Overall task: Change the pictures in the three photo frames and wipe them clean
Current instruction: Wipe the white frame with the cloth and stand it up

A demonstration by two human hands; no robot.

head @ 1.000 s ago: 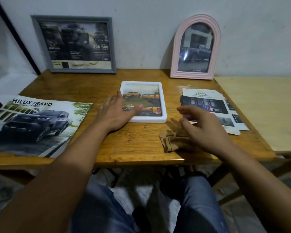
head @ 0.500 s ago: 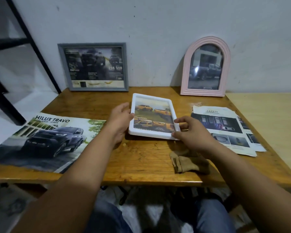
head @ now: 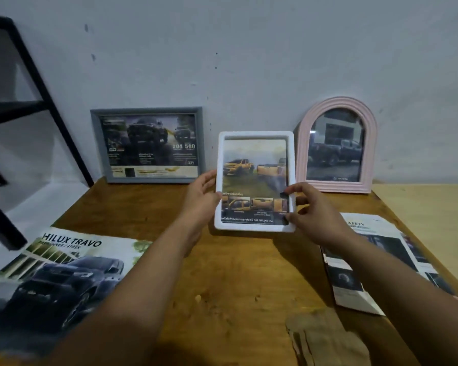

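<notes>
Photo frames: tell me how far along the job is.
Looks done: the grey frame and pink arched frame lean against the wall with truck pictures in them. In hand: the left hand and right hand hold the white frame upright between them, a yellow-truck picture inside. Possibly left: wiping; the cloth lies untouched at the table's front edge. Cleanliness cannot be judged.

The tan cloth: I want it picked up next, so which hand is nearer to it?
Right. The right hand grips the white frame above the tan cloth; the left hand holds the frame's far side.
</notes>
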